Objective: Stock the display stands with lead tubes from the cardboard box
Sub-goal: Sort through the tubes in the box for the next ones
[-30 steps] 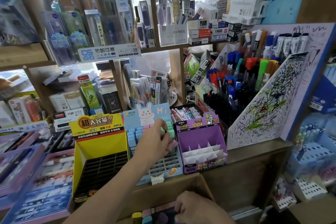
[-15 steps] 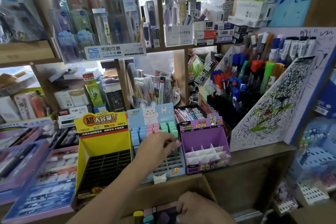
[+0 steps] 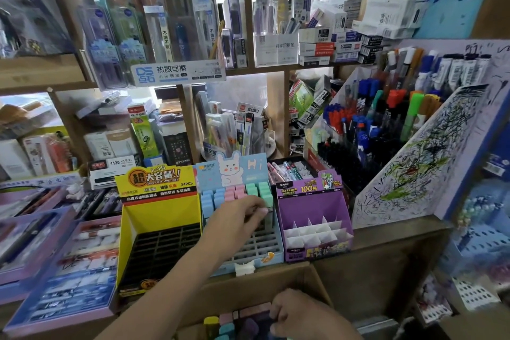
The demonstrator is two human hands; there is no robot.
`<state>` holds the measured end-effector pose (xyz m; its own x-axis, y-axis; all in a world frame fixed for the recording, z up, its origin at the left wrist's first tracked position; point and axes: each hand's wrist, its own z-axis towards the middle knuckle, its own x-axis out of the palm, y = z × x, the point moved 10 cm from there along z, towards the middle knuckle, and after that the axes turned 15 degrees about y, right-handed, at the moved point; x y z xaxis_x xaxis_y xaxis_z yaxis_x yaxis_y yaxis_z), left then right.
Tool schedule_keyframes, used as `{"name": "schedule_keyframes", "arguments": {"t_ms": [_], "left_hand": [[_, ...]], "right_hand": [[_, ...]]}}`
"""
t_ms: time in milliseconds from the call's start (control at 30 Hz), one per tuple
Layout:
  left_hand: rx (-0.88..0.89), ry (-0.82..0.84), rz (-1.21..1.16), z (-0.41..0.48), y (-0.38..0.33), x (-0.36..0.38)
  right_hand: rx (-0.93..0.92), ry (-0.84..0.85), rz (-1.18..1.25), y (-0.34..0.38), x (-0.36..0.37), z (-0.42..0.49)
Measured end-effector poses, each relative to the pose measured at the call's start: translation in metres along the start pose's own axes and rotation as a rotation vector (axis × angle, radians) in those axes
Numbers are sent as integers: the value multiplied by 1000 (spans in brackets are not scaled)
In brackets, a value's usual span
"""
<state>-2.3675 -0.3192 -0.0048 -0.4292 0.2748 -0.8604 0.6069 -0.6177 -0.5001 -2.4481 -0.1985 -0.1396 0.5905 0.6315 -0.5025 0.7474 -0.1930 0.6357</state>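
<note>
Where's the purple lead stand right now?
In the head view, the purple stand sits right of centre on the wooden shelf, between the blue bunny stand on its left and the scribbled marker display on its right.

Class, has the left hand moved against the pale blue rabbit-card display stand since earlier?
Yes. The left hand has slid slightly toward the front of the pale blue display stand, uncovering its pink lead tubes.

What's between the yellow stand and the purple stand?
Head view: the blue bunny stand, its back rows holding pastel lead tubes, with the left hand over it.
</note>
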Motion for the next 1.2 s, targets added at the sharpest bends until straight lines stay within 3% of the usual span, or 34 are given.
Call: {"name": "schedule_keyframes", "arguments": {"t_ms": [367, 967, 1200], "left_hand": [[-84, -216, -93, -45, 46, -38], [-77, -204, -196, -51, 44, -36], [-179, -233, -245, -104, 63, -18]], "right_hand": [[137, 11, 60, -32, 12, 27], [118, 24, 56, -40, 14, 42], [-1, -17, 18, -34, 17, 50]]}}
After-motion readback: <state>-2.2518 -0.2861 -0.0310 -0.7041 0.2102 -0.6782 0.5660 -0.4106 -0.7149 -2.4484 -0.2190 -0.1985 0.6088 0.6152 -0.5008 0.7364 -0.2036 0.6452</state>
